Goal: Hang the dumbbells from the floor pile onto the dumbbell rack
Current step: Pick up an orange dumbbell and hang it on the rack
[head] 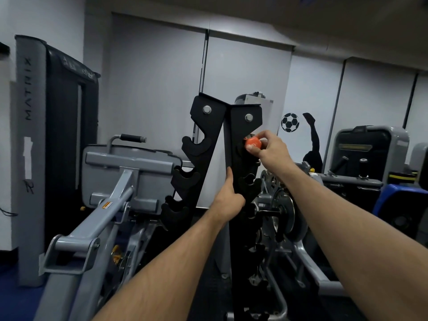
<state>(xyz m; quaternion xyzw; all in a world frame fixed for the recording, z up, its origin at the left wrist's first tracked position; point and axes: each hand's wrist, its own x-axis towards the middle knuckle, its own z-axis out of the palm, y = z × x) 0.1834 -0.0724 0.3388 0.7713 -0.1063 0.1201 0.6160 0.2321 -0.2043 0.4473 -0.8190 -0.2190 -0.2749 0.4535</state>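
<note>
A tall black dumbbell rack [240,126] stands in front of me, with two upright plates that carry rows of hooked cradles. My right hand [269,147] grips a small orange dumbbell [253,142] by its end, held at an upper cradle of the right plate. The dumbbell's far end is hidden behind the plate and my fingers. My left hand [228,196] grips the front edge of the right plate lower down. The cradles on the left plate [195,144] hold nothing. The floor pile is out of view.
A grey weight machine [108,205] with a padded seat stands close on the left. Behind it rises a tall grey weight-stack tower [30,112]. Metal weight plates [284,214] on a bar sit right behind the rack. More machines and a blue object [400,205] stand at the right.
</note>
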